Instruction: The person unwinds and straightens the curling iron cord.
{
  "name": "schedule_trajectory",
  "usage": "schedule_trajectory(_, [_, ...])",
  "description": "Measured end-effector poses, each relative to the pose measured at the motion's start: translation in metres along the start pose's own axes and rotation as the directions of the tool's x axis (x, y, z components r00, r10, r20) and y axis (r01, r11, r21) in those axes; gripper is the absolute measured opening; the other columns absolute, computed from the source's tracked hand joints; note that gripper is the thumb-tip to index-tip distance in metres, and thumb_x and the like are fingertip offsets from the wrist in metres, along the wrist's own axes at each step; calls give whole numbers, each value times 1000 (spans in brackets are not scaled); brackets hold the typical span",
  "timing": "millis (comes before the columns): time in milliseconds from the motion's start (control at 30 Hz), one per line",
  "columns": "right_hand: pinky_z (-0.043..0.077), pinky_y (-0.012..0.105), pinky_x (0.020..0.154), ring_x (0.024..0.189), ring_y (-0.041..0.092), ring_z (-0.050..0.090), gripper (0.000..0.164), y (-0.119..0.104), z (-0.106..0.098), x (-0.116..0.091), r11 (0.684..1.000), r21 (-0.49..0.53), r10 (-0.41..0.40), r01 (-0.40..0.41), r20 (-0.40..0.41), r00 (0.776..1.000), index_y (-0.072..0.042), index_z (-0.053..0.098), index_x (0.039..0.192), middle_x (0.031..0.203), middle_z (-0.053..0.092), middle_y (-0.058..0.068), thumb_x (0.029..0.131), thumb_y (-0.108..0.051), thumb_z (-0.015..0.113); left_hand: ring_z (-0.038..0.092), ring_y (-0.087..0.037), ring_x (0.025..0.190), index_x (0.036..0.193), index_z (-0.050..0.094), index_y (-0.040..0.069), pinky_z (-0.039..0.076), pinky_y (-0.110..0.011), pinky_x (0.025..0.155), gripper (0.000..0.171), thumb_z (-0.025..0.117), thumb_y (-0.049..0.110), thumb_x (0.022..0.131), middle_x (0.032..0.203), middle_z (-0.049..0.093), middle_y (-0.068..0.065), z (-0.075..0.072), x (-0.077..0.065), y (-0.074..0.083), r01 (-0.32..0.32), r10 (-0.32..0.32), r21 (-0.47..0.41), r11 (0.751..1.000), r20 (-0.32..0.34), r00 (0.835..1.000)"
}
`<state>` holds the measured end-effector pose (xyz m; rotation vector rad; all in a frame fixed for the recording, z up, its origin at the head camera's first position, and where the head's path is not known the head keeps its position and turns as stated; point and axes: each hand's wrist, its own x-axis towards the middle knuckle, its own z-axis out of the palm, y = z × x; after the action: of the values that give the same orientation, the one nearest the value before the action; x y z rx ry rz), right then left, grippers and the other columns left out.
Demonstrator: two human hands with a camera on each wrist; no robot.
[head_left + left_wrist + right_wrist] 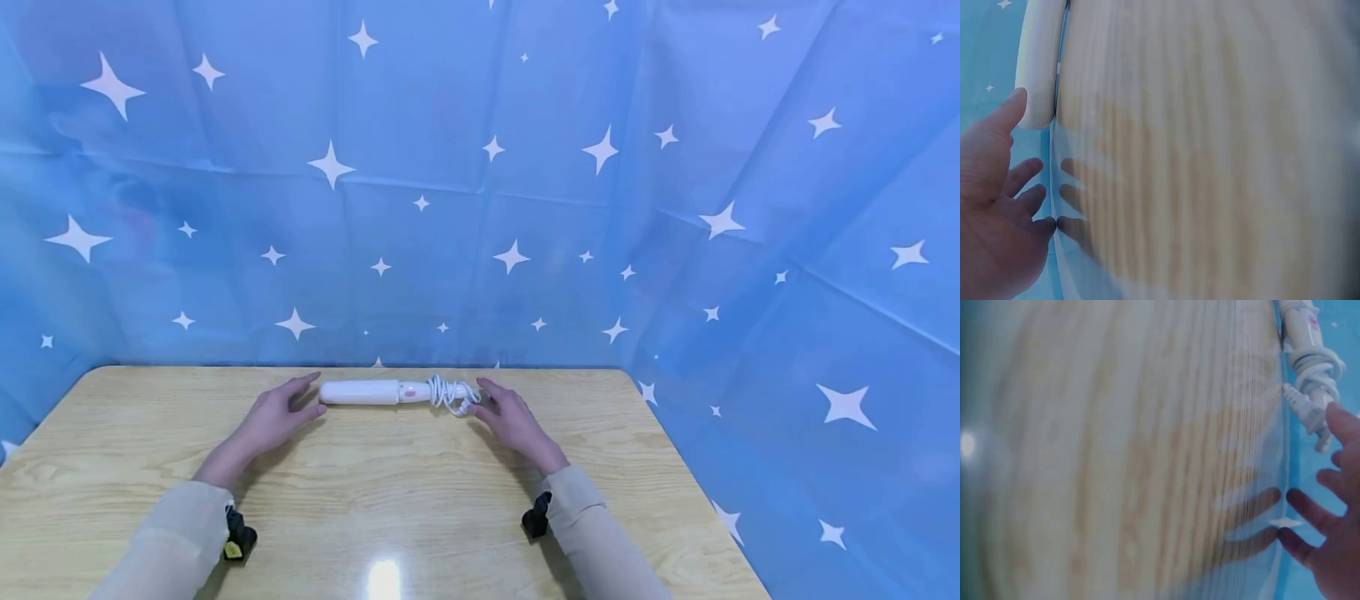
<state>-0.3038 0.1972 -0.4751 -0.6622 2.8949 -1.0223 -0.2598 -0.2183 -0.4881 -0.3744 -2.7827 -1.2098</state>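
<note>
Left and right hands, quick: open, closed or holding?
Left hand: open, holding nothing, at the white wand's smooth end.
Right hand: open, holding nothing, beside the coiled cord.

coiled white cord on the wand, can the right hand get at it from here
Very likely yes: the right hand is open beside the corded end of the white wand, close to the coiled cord, with nothing visible between.
</note>
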Motion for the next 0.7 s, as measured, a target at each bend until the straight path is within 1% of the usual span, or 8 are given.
schedule_trajectory(167, [49,54,111,123,39,58,60,0,0,0,1000,11,14,-14,-4,1000,1,45,152,137,61,24,104,-30,63,48,-49,133,152,42,-4,42,-64,112,65,70,23,100,151,43,-32,3,6,0,-2,2,-16,1000,-4,1000])
schedule_trajectory(300, [54,51,106,115,37,63,55,2,1,1,999,22,35,-35,-2,999,1,48,150,132,65,21,106,-31,59,50,-49,131,150,46,-5,44,-65,111,62,71,22,99,147,48,-32,6,11,1,-19,19,-27,999,-7,1000])
schedule_trajectory(333, [55,50,105,115,35,64,54,2,2,1,999,19,34,-34,-5,999,1,49,149,135,64,20,106,-30,59,50,-50,131,149,46,-5,44,-65,110,62,71,21,99,146,49,-32,6,12,1,-24,24,-28,999,-6,1000])
schedule_trajectory(433, [55,50,104,115,35,64,50,3,4,2,1000,7,27,-27,-9,1000,1,55,145,134,65,18,107,-31,58,48,-52,131,149,48,-5,43,-67,111,61,72,19,98,145,50,-33,8,13,1,-23,23,-35,999,1,1000])
schedule_trajectory(500, [54,52,106,120,36,63,47,3,6,3,1000,0,14,-14,-19,1000,2,57,142,133,66,18,107,-29,58,46,-52,132,148,48,-5,41,-67,112,61,73,18,98,145,50,-32,9,14,0,-21,22,-31,999,1,1000])
schedule_trajectory(567, [51,53,109,124,37,60,46,3,6,4,1000,8,18,-18,-29,999,2,58,141,131,67,17,106,-28,59,46,-53,133,148,49,-4,40,-67,112,61,74,17,97,145,50,-32,10,16,0,-21,21,-28,999,-2,1000])
schedule_trajectory(700, [51,54,109,123,38,61,45,3,7,4,998,48,32,-30,-40,999,2,59,141,124,70,17,106,-26,60,45,-53,133,148,50,-4,39,-68,113,61,75,16,96,145,51,-32,12,19,0,-28,28,-26,999,-4,1000])
